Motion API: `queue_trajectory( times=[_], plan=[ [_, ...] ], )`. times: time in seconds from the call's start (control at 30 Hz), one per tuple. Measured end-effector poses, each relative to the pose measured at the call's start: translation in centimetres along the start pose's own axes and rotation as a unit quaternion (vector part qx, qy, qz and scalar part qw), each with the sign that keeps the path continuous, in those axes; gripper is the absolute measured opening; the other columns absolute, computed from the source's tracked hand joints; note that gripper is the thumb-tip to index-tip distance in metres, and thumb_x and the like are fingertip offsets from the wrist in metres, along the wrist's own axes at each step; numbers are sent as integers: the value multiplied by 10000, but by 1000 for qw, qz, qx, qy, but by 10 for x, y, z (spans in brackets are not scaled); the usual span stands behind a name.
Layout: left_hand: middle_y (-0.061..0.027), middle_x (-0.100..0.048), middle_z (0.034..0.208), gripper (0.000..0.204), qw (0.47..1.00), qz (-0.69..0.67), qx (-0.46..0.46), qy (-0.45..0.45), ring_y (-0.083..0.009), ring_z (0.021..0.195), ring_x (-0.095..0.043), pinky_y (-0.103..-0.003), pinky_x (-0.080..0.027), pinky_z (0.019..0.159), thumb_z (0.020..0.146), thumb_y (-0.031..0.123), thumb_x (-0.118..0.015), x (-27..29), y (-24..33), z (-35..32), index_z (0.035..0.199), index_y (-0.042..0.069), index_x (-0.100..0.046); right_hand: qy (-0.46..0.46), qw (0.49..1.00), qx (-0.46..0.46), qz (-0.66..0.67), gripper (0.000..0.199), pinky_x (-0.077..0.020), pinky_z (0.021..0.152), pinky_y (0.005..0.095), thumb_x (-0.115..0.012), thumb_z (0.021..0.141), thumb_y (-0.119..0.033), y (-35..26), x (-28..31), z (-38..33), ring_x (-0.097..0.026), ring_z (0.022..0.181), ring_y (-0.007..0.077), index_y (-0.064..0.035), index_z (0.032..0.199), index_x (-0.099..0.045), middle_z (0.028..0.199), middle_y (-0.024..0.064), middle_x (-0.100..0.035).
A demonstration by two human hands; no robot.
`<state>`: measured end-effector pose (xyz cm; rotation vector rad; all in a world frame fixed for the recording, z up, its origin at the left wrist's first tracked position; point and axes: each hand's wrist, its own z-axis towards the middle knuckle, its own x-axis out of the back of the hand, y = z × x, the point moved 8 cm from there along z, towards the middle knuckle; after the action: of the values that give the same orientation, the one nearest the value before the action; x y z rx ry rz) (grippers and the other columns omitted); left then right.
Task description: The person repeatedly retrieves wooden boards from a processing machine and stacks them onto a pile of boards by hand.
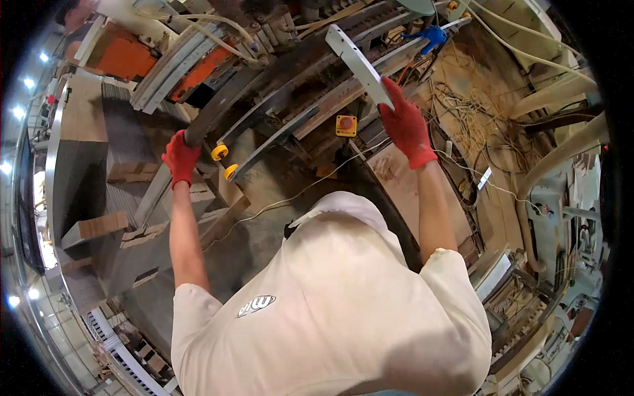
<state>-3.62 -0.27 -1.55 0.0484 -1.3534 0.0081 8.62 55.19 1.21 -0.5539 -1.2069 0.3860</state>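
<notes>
Head view: left hand [179, 158] in red glove clamped on dark curved rail [218, 109]; right hand [406, 125] clamped on pale flat bar [356, 63], near yellow button box [345, 125].

Matt grey metal strip [356, 63] — red cloth gloves [406, 125]

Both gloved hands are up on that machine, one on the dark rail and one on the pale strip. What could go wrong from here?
1. The right hand holds the long pale strip by its lower end only; it could swing or slip.
2. The left hand grips the dark curved rail close to the yellow rollers, a possible pinch spot.
3. Loose cables lie beside the right arm and might snag.
</notes>
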Motion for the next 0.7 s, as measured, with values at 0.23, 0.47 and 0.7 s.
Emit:
queue_trajectory(
  times=[0.23, 0.47, 0.7],
  plan=[
    [-34, -647, 1156, 497, 998, 53, -26, 3, -291, 1099, -601, -535, -415, 898, 693, 313, -750, 16, 9, 16, 1154, 202, -602, -58, 997, 15, -58, 576, -512, 608, 513, -514, 933, -216, -22, -13, 25, -651, 719, 409, -369, 1454, -321, 831, 193, -671],
    [-70, -650, 1149, 450, 999, 23, -29, -36, -317, 1086, -608, -535, -414, 903, 706, 273, -739, 18, 17, 28, 1128, 174, -617, -106, 987, 39, -111, 614, -534, 598, 478, -520, 909, -174, -28, -24, 49, -666, 693, 367, -388, 1457, -341, 802, 173, -670],
    [-56, -647, 1175, 496, 998, 40, -47, -9, -306, 1116, -598, -525, -417, 899, 709, 293, -746, 5, 5, 35, 1173, 174, -616, -114, 986, 41, -116, 651, -543, 653, 481, -507, 870, -131, -28, -23, 55, -678, 742, 367, -389, 1451, -367, 850, 176, -685]
  ],
)
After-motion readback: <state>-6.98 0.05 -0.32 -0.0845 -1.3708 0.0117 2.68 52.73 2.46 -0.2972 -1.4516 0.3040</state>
